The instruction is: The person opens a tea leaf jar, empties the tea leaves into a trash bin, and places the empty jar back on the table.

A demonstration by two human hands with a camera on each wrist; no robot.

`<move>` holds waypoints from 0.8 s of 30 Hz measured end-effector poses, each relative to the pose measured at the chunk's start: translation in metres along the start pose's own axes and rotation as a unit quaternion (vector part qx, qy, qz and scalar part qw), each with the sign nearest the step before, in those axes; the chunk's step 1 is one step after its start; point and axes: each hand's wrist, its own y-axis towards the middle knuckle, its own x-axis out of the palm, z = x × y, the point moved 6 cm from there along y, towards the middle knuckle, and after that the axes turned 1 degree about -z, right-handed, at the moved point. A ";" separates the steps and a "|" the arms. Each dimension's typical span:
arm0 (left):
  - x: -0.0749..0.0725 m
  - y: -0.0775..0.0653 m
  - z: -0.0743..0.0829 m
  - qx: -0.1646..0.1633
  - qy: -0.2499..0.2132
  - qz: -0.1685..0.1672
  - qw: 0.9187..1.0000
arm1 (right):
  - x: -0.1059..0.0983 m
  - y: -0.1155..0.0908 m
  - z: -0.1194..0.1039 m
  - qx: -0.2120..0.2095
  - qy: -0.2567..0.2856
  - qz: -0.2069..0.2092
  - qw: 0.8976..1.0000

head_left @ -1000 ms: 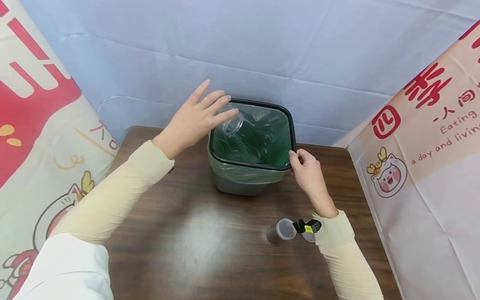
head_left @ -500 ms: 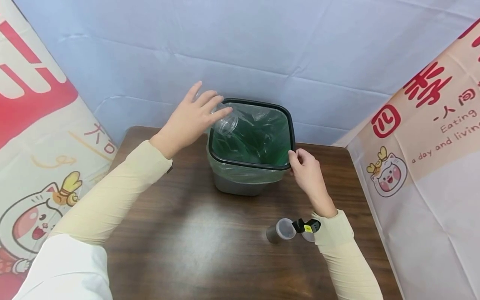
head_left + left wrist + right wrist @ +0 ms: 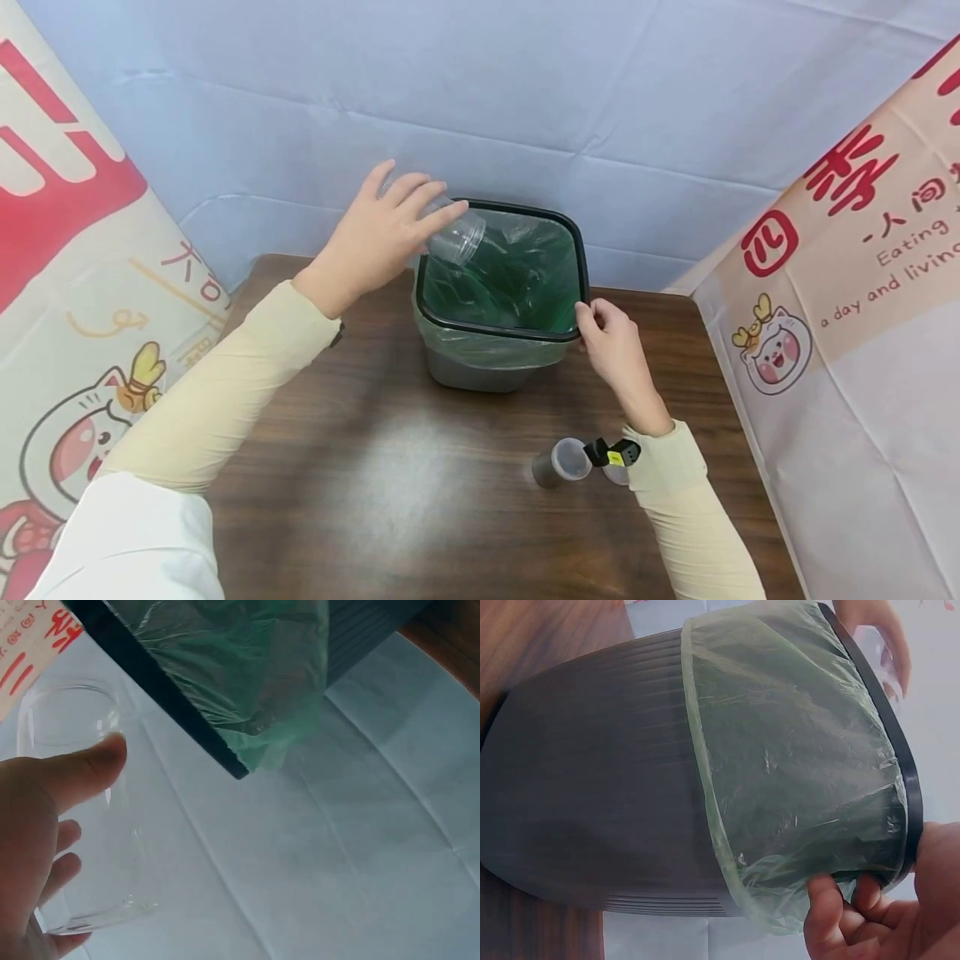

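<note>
A clear plastic jar (image 3: 459,237) is gripped by my left hand (image 3: 382,235), tilted with its mouth over the left side of the trash can's opening. In the left wrist view the thumb and fingers wrap around the see-through jar (image 3: 105,847), and nothing shows inside it. The grey trash can (image 3: 480,377) stands on the table, lined with a green trash bag (image 3: 487,348) folded down outside under a black rim (image 3: 517,208). My right hand (image 3: 613,342) pinches the rim at its right front corner, fingertips against the bag in the right wrist view.
A small grey container with a pale lid (image 3: 562,462) stands on the brown wooden table (image 3: 375,500) near my right wrist. Another pale round thing (image 3: 617,474) is partly hidden behind the wrist camera. A pale cloth backdrop (image 3: 495,92) rises behind, printed ones at both sides.
The jar in my left hand first shifts slightly left, then comes to lie flatter, with more of its side showing over the rim. The right hand and trash can stay put.
</note>
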 end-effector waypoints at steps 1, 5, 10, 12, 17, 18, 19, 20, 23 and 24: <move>-0.002 0.000 0.000 -0.001 -0.001 0.003 1.000 | 0.000 0.000 0.000 0.000 0.002 0.000 1.000; -0.008 0.000 -0.001 -0.014 -0.007 0.012 1.000 | 0.000 -0.001 -0.001 -0.003 0.009 0.002 1.000; -0.013 -0.004 -0.004 -0.038 -0.023 0.027 0.999 | 0.000 -0.001 -0.002 -0.004 0.011 0.000 1.000; -0.014 -0.006 -0.006 -0.051 -0.034 0.036 0.997 | 0.000 -0.001 -0.001 -0.003 0.011 0.000 1.000; -0.018 -0.014 -0.011 -0.087 -0.058 0.058 0.993 | 0.000 -0.001 -0.001 -0.001 0.014 -0.003 1.000; -0.019 -0.015 -0.011 -0.093 -0.061 0.060 0.992 | 0.000 -0.001 -0.001 -0.001 0.016 -0.004 1.000; -0.019 -0.017 -0.012 -0.099 -0.066 0.061 0.991 | 0.000 -0.001 -0.001 0.000 0.016 -0.004 1.000; -0.019 -0.019 -0.012 -0.104 -0.070 0.061 0.990 | 0.000 -0.001 -0.001 0.001 0.017 -0.004 1.000; -0.020 -0.024 -0.013 -0.121 -0.091 0.062 0.987 | 0.000 -0.001 -0.001 0.003 0.018 -0.004 1.000; -0.020 -0.026 -0.013 -0.125 -0.101 0.066 0.985 | 0.000 -0.001 -0.001 0.003 0.019 -0.004 1.000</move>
